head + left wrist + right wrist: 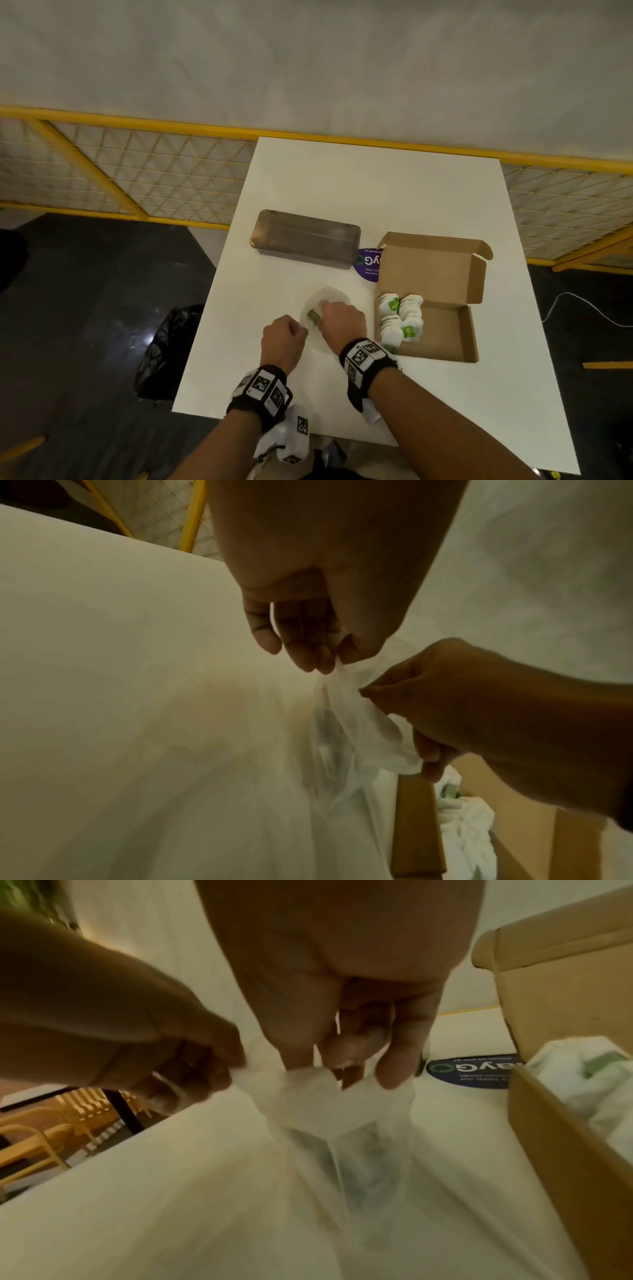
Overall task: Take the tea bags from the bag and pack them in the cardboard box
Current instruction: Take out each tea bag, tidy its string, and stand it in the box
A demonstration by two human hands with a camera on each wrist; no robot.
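Note:
A clear plastic bag (327,296) lies on the white table (376,192) in front of me. My left hand (300,331) pinches the bag's near rim (342,674) between thumb and curled fingers. My right hand (322,316) reaches into the bag's mouth and pinches a white tea bag (308,1096) with a green label (312,317). The open cardboard box (445,325) stands just right of the right hand. Several tea bags (400,318) are stacked along its left side. What else the plastic bag holds is hidden by the hands and the blur.
A grey metal tin (305,240) lies behind the bag. A purple round sticker (370,265) shows between the tin and the box. The box lid (435,260) stands up at the back. A yellow railing (137,121) runs beyond the table's far edge.

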